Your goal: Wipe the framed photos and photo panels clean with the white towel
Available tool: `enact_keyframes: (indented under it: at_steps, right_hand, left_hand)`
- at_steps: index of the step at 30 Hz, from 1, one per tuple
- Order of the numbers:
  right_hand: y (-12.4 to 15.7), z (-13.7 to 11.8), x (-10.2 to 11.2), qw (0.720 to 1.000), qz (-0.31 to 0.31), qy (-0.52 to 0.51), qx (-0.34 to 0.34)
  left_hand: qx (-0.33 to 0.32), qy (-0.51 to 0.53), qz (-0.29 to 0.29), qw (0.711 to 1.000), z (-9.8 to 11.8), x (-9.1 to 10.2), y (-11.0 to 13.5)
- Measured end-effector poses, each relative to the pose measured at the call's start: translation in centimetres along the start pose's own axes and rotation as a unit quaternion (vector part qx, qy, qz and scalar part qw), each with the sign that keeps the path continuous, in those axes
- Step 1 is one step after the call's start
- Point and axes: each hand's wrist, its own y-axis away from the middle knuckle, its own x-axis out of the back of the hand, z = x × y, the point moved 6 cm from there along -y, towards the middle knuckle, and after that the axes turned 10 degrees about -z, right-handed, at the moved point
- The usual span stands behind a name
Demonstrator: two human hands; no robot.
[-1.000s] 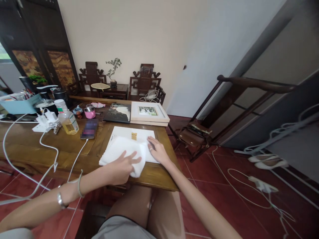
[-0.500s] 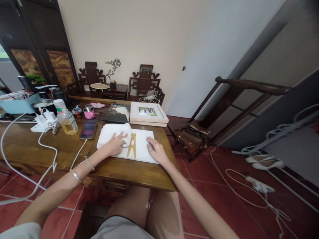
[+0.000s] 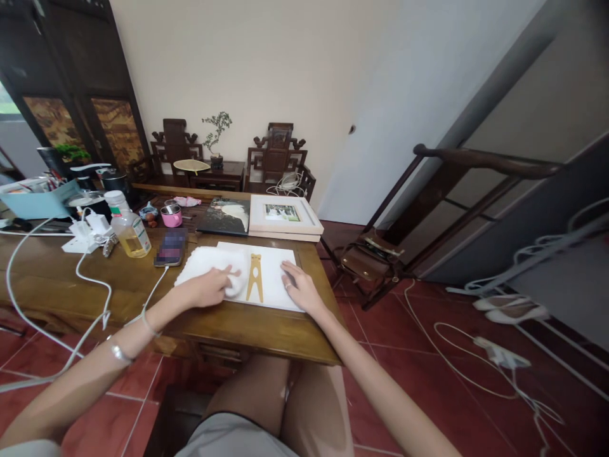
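Note:
A flat white board or book [image 3: 276, 266], with a tan, bear-headed, long-legged figure [image 3: 255, 279] on its face, lies at the table's front. My left hand [image 3: 212, 285] grips a fluffy white cloth [image 3: 202, 261], which is spread over the board's left part and the wood beside it. Its fingers are bent over the cloth, the index finger stretched toward the figure. On the board's right edge rests my right hand [image 3: 302, 287], fingers laid flat and holding nothing.
Behind the board are a framed picture [image 3: 309, 219] and a dark picture panel [image 3: 223, 216]. To the left stand a phone [image 3: 170, 247] on a cable, a bottle of yellow liquid [image 3: 128, 231], a pink cup [image 3: 172, 217] and a white power strip [image 3: 80, 241]. The wooden table [image 3: 266, 333] ends near my right forearm.
My left hand has slid left and slightly down with the white cloth, baring more of the board's upper left and the figure. My right hand stays at the right edge.

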Motion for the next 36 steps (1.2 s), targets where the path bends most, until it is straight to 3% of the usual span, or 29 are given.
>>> enact_keyframes:
  at_steps: [3,6,9,14,17,22,26,29,32,36]
  right_hand:
    - [0.0,0.1,0.0,1.000,0.001,-0.005,-0.001]
    - [0.0,0.1,-0.1,1.000,-0.002,0.006,-0.001]
    - [0.0,0.1,-0.1,1.000,-0.003,0.013,0.002]
    - [0.0,0.1,-0.1,1.000,0.000,0.012,0.003]
    - [0.0,0.1,-0.1,1.000,0.003,0.009,0.005]
    - [-0.1,0.1,-0.1,1.000,0.004,0.007,0.003]
    - [0.0,0.1,0.0,1.000,0.001,0.008,0.001]
    - [0.0,-0.1,0.1,1.000,-0.001,0.011,0.001]
    - [0.0,-0.2,0.0,1.000,-0.003,0.016,-0.001]
    - [-0.1,-0.2,-0.1,1.000,-0.002,0.015,-0.003]
  left_hand:
    - [0.043,0.003,0.020,0.999,-2.9,0.7,-3.2]
    - [0.077,0.002,0.038,0.996,-3.6,1.1,-4.5]
    - [0.080,-0.004,-0.002,0.997,-1.5,0.9,-3.2]
    - [0.024,-0.001,-0.066,0.998,4.4,0.7,2.0]
    - [0.011,0.001,-0.079,0.997,5.5,0.9,3.3]
    - [0.014,0.005,-0.062,0.998,1.7,1.1,-0.5]
    - [0.027,-0.006,0.010,1.000,-2.6,1.4,-4.8]
    - [0.043,-0.009,0.058,0.997,-4.0,1.7,-6.2]
    - [0.042,-0.006,0.021,0.999,-2.8,1.1,-5.3]
    - [0.014,-0.007,-0.048,0.999,1.0,-0.5,-0.5]
